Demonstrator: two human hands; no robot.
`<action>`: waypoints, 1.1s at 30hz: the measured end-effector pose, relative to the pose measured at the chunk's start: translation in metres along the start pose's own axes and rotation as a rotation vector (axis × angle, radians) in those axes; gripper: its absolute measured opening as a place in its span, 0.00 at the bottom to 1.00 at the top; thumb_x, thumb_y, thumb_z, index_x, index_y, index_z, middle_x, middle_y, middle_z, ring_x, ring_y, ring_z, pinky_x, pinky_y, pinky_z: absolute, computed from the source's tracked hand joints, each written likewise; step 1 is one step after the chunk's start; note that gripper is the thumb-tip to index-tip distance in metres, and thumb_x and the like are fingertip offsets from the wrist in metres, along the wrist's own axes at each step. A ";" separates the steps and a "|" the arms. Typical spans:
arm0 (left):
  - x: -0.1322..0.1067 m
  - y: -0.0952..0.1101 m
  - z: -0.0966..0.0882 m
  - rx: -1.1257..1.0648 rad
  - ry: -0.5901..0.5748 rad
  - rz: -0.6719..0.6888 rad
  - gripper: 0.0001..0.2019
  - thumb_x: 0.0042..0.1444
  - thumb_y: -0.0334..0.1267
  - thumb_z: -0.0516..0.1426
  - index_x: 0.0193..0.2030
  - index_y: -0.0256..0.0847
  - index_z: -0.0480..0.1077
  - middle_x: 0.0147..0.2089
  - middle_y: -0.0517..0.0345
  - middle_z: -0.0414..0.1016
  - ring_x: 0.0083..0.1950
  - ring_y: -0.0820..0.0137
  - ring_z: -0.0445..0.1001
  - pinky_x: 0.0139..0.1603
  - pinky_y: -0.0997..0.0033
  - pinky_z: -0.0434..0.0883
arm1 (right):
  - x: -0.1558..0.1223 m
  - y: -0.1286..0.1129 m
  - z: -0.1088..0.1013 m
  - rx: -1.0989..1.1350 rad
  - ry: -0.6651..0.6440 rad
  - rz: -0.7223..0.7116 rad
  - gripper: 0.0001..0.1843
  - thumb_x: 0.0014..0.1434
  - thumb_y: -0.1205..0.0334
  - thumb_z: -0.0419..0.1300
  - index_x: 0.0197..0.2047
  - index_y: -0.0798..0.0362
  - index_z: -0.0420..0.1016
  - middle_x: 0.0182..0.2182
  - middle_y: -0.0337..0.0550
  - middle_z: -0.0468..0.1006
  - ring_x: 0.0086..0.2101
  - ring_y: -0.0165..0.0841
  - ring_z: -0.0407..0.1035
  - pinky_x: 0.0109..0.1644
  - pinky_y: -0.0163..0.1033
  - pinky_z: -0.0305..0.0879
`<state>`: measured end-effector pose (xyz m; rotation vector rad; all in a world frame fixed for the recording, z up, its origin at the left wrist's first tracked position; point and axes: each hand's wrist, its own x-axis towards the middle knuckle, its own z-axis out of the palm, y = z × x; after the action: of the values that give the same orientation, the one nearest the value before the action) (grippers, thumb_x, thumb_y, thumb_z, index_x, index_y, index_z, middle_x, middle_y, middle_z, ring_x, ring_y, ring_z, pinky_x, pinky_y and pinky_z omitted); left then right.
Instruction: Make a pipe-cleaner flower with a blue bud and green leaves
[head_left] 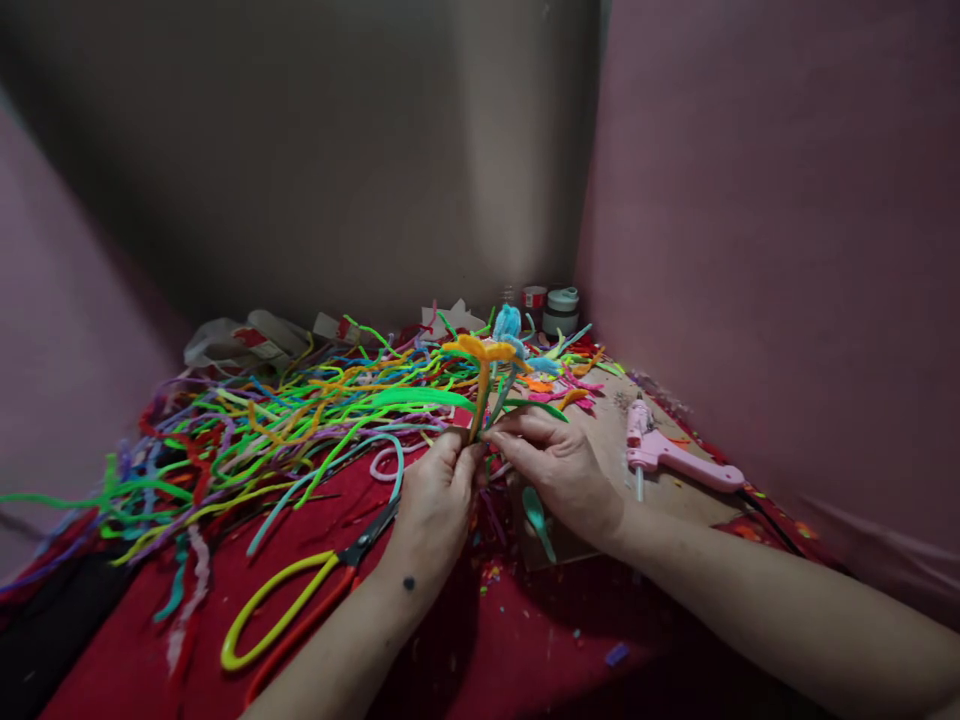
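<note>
Red cloth (pixel 112 660), spread as the covering beneath the items listed. Translucent white plastic bag (pixel 217 342), crumpled, at the back left. Large tangled heap of multicoloured fuzzy pipe cleaners (pixel 322 385), chiefly green, orange, yellow and purple, across the left and centre. Scissors (pixel 352 555) with one yellow and one red loop handle and dark blades, lying on the cloth, partly hidden by the left forearm. Left hand (pixel 442 490), thumb and fingers pinched on the stem of an orange fuzzy pipe-cleaner flower (pixel 480 348), held upright at centre. Light-blue fuzzy bud (pixel 508 322), just behind the flower. Slender green fuzzy leaf (pixel 540 406), extending rightward above the right hand (pixel 559 460), whose fingertips are closed on the gathered stems beside the left hand. Turquoise paddle-shaped fuzzy piece (pixel 534 512), below that hand. Grey-green jar with pale lid (pixel 561 312), at the back. Brown cardboard sheet (pixel 607 425), bearing a pink plastic glue gun (pixel 675 455) with a clear glue stick (pixel 640 485) protruding.
</note>
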<state>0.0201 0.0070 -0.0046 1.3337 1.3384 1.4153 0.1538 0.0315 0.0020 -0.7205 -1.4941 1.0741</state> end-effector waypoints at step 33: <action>-0.004 0.005 0.003 -0.098 -0.145 -0.054 0.13 0.57 0.39 0.53 0.22 0.39 0.63 0.14 0.66 0.59 0.16 0.78 0.57 0.20 0.77 0.55 | 0.004 0.010 0.004 0.282 -0.183 0.189 0.13 0.54 0.52 0.60 0.35 0.52 0.79 0.25 0.39 0.76 0.28 0.32 0.70 0.37 0.39 0.66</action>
<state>0.0243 0.0033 -0.0004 1.3000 1.1869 1.3054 0.1484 0.0380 -0.0054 -0.5843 -1.4066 1.4942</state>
